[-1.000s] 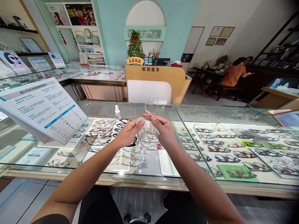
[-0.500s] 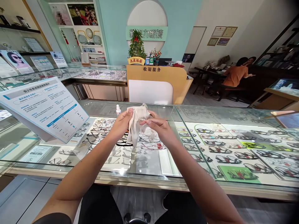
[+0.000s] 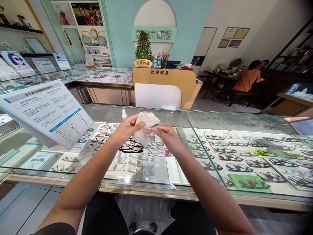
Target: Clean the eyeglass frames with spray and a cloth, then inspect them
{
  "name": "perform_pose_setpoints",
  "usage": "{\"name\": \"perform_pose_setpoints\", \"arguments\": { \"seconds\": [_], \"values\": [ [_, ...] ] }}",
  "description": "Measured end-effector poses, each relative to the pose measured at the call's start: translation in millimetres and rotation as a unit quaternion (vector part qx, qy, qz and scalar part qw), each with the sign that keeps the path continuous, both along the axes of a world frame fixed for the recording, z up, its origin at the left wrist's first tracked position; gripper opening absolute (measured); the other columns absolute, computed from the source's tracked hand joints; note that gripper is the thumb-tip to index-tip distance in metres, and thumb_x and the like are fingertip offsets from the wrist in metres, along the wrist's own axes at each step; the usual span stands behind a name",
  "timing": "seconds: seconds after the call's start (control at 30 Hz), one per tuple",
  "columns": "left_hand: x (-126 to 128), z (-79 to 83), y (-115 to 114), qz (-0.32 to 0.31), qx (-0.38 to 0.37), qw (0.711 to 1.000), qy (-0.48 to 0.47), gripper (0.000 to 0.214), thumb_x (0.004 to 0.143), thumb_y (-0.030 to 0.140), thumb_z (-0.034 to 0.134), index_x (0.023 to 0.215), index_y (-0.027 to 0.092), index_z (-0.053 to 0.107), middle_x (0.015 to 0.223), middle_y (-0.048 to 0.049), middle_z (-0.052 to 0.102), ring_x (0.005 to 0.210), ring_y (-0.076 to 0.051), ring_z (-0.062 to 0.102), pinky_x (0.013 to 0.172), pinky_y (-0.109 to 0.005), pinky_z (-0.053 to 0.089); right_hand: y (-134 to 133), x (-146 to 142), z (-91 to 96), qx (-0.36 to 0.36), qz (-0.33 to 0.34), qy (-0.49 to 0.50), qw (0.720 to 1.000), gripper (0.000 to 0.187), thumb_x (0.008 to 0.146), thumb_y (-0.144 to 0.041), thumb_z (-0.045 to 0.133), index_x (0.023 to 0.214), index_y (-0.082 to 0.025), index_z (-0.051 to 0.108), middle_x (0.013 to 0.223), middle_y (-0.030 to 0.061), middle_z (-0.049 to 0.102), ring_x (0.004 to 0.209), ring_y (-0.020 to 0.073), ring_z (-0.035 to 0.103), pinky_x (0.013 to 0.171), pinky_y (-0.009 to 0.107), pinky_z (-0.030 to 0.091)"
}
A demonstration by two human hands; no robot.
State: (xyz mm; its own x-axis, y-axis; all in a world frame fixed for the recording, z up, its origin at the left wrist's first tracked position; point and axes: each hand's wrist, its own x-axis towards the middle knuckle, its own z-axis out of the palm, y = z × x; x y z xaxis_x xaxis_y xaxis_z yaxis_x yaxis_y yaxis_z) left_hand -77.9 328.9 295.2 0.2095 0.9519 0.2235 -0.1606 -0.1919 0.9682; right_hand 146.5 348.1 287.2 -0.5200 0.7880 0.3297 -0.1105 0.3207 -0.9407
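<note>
Above the glass counter, my left hand is closed on a pale cream cleaning cloth, its thumb pressing on the front of the fabric. The cloth is bunched around a pair of thin-rimmed eyeglasses, mostly hidden in the folds. My right hand pinches a slender part of these eyeglasses between thumb and forefinger at the cloth's right edge. Which part it is, I cannot make out. A small white bottle stands upright on the counter just beyond my left hand.
Rows of eyeglass frames lie inside the glass display counter. A tilted information sign stands on the left. Beyond is a wooden cashier desk with a plant. A person in orange sits far right.
The cloth, which hung down in a long fold, is now gathered up higher around the eyeglasses. My left thumb has moved right and down across it. My right hand keeps its pinch.
</note>
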Motion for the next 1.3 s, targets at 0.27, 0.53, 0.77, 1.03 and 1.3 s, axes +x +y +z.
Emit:
{"name": "perform_pose_setpoints", "arguments": {
  "seconds": [0.27,0.53,0.77,1.03,1.3],
  "values": [
    [16,1.5,-6,0.052,0.032,0.998,0.002,0.053,0.075,0.055,0.101,0.100,0.016,0.075,0.082,-0.0012,0.072,0.072,-0.014,0.064,0.066,-0.024,0.051,3,-4,-3.6,0.001,0.019,0.016,1.000,0.050,0.089,-0.077,0.081,0.089,-0.028,0.092,0.105,0.0058,0.074,0.104,0.0255,0.067,0.096,0.039,0.050],
    [34,-3.5,-14,0.139,0.099,0.985,0.006,0.060,0.080,0.074,0.091,0.087,0.018,0.067,0.068,0.0026,0.062,0.061,-0.012,0.054,0.062,-0.025,0.047,-2,-5,-3.7,0.005,0.049,-0.006,0.999,0.051,0.092,-0.077,0.079,0.090,-0.028,0.092,0.103,0.0045,0.069,0.087,0.0189,0.062,0.082,0.034,0.048],
    [21,-0.6,-11,0.130,0.088,0.987,0.039,0.070,0.086,0.084,0.079,0.076,0.017,0.065,0.062,0.0013,0.059,0.056,-0.010,0.048,0.056,-0.025,0.040,-3,-1,1.6,0.007,0.061,0.011,0.998,0.046,0.094,-0.071,0.081,0.088,-0.027,0.091,0.104,0.0050,0.073,0.095,0.0206,0.066,0.087,0.033,0.050],
    [10,3.8,-10,0.032,0.064,0.997,0.026,0.056,0.080,0.060,0.097,0.109,0.016,0.075,0.090,-0.0044,0.076,0.075,-0.017,0.066,0.067,-0.025,0.052,1,4,3.6,-0.014,0.019,0.010,1.000,0.048,0.091,-0.072,0.081,0.083,-0.025,0.089,0.097,0.0055,0.075,0.088,0.0222,0.061,0.081,0.035,0.046],
    [28,-1.2,-15,0.086,0.086,0.992,0.014,0.054,0.080,0.064,0.095,0.098,0.019,0.069,0.069,0.0021,0.066,0.061,-0.014,0.060,0.061,-0.026,0.048,-2,-3,-2.4,-0.024,0.052,0.003,0.998,0.054,0.090,-0.077,0.080,0.082,-0.024,0.087,0.099,0.0058,0.074,0.093,0.0228,0.064,0.088,0.037,0.049]
  ]
}}
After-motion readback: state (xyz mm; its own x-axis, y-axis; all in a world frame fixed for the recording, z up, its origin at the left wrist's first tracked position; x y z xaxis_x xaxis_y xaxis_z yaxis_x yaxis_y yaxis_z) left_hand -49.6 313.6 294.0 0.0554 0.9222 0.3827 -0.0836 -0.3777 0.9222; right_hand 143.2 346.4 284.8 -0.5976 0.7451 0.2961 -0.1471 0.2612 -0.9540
